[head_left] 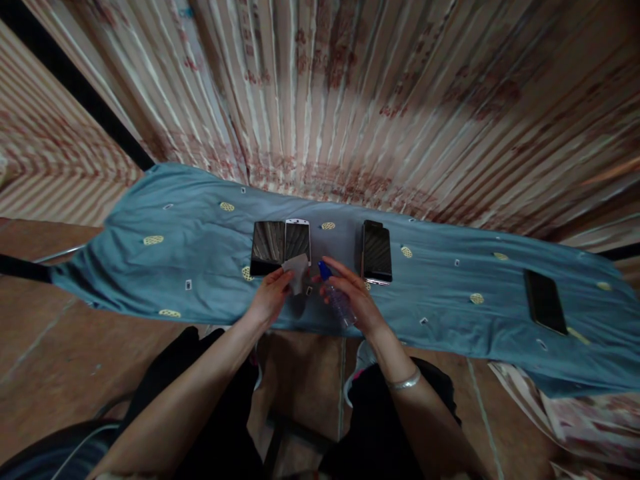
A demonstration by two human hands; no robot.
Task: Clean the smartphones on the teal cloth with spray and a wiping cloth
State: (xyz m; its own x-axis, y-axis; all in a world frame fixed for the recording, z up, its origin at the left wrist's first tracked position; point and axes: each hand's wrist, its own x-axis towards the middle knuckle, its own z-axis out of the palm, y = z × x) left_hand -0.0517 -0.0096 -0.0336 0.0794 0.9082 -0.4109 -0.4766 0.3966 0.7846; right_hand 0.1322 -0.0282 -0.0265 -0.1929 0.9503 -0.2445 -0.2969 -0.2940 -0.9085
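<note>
My left hand (271, 297) pinches a small grey cloth (299, 271), held up in front of a white-framed smartphone (298, 239). Beside that phone, on its left, lies a larger dark-screened device (268, 245). A clear spray bottle (341, 305) with a blue top is gripped in my right hand (356, 297), tilted with its top toward the cloth. Just beyond the right hand sits a stack of dark smartphones (378, 252); how many it holds I cannot tell.
A blue-green patterned cloth covers the long narrow table (200, 260). Far to the right lies another dark phone (546, 301). Striped, floral curtains (320, 100) hang right behind the table. Black poles (80, 80) stand at the left end, and tiled floor (300, 380) shows below.
</note>
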